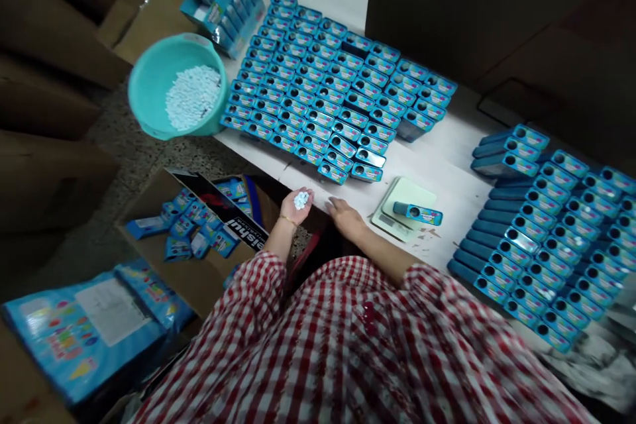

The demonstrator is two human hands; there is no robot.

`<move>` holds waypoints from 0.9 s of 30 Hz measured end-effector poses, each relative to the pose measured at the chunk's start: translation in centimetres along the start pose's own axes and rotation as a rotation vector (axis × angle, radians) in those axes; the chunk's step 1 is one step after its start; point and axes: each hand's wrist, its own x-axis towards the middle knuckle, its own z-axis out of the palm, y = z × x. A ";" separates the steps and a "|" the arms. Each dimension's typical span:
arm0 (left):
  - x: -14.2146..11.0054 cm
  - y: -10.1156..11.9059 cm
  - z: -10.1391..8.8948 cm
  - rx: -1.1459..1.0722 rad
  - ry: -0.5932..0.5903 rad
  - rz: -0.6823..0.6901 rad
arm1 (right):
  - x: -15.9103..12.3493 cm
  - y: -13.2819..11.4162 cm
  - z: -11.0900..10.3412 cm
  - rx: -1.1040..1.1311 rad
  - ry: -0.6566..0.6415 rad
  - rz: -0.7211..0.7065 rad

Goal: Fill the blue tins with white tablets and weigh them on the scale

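Note:
My left hand (287,213) is cupped palm up just off the front edge of the table, holding a small heap of white pellets (301,200). To its right, my right hand (346,220) rests at the table edge with its fingers stretched out and nothing visible in them. A pale green kitchen scale (392,217) lies on the table beyond the right hand, and one blue tin (424,214) with a round hole in its top is lying on it. Many similar blue tins (318,103) stand upright in tight rows behind both hands.
A turquoise basin (149,109) of white pellets is at the table's left end, near a display carton (226,20). Another block of blue tins (541,232) stands at right. Below left, an open cardboard box (149,265) holds blue packets, beside a printed blue carton (44,338).

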 end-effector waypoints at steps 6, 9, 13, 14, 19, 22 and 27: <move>-4.5 -0.6 -3.8 0.093 0.149 -0.076 | 7.7 0.5 2.9 -0.089 -0.071 -0.048; -5.6 -1.0 -4.7 0.137 0.186 -0.137 | 5.2 1.9 3.4 -0.071 -0.100 -0.095; -6.0 -3.7 -3.9 0.182 0.131 -0.184 | -2.5 2.2 2.1 0.023 0.034 -0.041; -6.0 -4.6 -3.5 0.198 0.101 -0.207 | -4.8 2.1 1.5 0.061 0.097 -0.067; -6.8 -8.6 -1.1 0.284 -0.048 -0.335 | -14.4 2.6 -2.6 0.182 0.487 0.010; -7.5 -9.9 0.1 0.301 -0.099 -0.358 | -16.4 4.3 -5.0 0.174 0.705 0.156; -8.2 -11.1 1.2 0.295 -0.144 -0.322 | -15.1 7.7 -7.4 0.164 0.709 0.282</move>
